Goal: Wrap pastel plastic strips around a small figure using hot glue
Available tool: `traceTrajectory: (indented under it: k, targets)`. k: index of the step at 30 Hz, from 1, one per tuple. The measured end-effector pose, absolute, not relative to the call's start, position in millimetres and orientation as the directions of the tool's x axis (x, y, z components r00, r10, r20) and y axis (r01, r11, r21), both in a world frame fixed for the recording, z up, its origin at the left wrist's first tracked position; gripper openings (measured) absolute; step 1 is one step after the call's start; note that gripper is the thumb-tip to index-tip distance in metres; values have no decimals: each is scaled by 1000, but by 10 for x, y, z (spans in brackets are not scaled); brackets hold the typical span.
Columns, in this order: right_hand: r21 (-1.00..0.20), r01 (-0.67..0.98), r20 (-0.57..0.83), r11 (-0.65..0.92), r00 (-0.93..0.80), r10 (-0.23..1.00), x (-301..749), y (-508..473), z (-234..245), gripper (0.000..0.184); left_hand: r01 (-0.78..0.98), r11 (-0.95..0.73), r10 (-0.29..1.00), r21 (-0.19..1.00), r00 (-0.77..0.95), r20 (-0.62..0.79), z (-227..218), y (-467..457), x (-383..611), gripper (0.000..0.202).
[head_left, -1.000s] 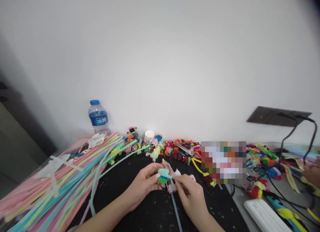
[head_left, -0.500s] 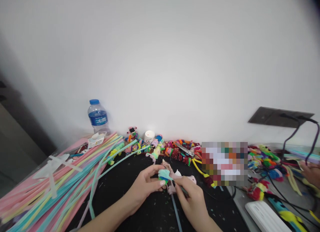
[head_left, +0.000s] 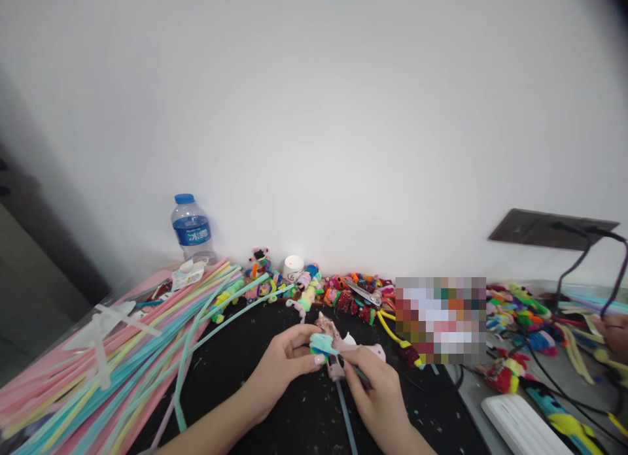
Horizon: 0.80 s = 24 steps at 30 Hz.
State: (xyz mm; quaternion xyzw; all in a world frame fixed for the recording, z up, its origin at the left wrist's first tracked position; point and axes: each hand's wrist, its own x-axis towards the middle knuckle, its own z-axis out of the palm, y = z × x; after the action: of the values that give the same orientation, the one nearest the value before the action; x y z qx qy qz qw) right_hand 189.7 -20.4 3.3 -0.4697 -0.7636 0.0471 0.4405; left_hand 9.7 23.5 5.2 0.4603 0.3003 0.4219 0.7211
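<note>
Pinched between the thumb and fingers of my left hand point(head_left: 283, 358) is a small mint-green and blue pipe-cleaner piece point(head_left: 321, 342). My right hand point(head_left: 377, 383) has its thumb and forefinger closed on the mint strip at the piece's right side; the exact tip of the strip is hidden by the fingers. Behind and below both hands lies what looks like a pale pink glue gun point(head_left: 336, 371), partly covered by the right hand. A long translucent stick point(head_left: 346, 417) runs from it towards me.
Long pastel pipe cleaners point(head_left: 127, 350) spread over the left side. Along the wall stand a water bottle point(head_left: 192, 231), a paper cup point(head_left: 293, 268), scissors point(head_left: 364, 293) and several colourful pipe-cleaner figures point(head_left: 307, 291). A white box-like device point(head_left: 523, 423), cables and another person's hand point(head_left: 613, 334) are at right.
The mint-green piece has turned slightly in my left hand. My hands stay in almost the same place, and the other person's hand at right has shifted a little.
</note>
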Motion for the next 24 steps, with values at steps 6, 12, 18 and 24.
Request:
traceTrajectory:
  k: [6, 12, 18, 24]
  targets:
    - [-507, 662, 613, 552, -172, 771, 1910, -206, 11, 18, -381, 319, 859, 868, 503, -95, 57, 223, 99, 30]
    - [-557, 647, 579, 520, -146, 802, 1906, -204, 4, 17, -429, 397, 837, 812, 533, -128, 97, 221, 91, 31]
    - [-559, 612, 607, 559, -158, 779, 1895, -217, 55, 18, -453, 486, 783, 747, 605, -143, 134, 194, 86, 30]
    - [-565, 576, 613, 591, -187, 768, 1870, -224, 96, 18, -475, 537, 761, 697, 630, -157, 122, 166, 86, 29]
